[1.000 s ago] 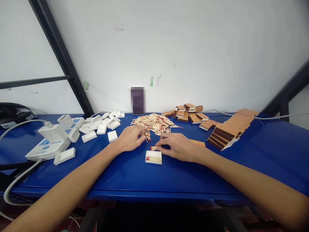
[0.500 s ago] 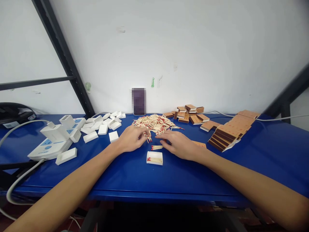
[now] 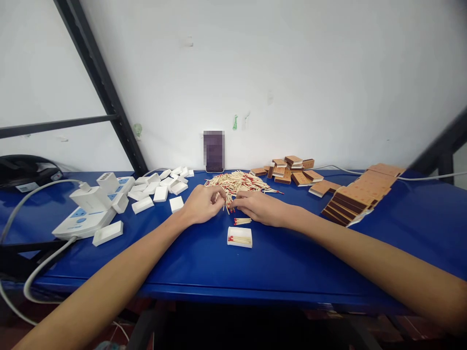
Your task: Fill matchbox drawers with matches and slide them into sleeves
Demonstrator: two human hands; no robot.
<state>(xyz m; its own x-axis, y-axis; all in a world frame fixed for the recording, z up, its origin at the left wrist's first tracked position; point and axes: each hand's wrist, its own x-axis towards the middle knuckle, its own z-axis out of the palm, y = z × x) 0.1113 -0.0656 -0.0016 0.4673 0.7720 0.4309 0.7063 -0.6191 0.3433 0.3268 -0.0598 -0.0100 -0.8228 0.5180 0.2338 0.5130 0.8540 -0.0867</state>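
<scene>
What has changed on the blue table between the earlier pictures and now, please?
The right hand came off the small bundle of matches beside the white cardboard tray and slid forward to meet the left hand at the near edge of the loose pile of red-tipped matches. The left hand, tray and bundle stayed put.

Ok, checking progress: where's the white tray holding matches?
Head view, centre: the white tray lies on the blue table, just nearer than the right hand.
</scene>
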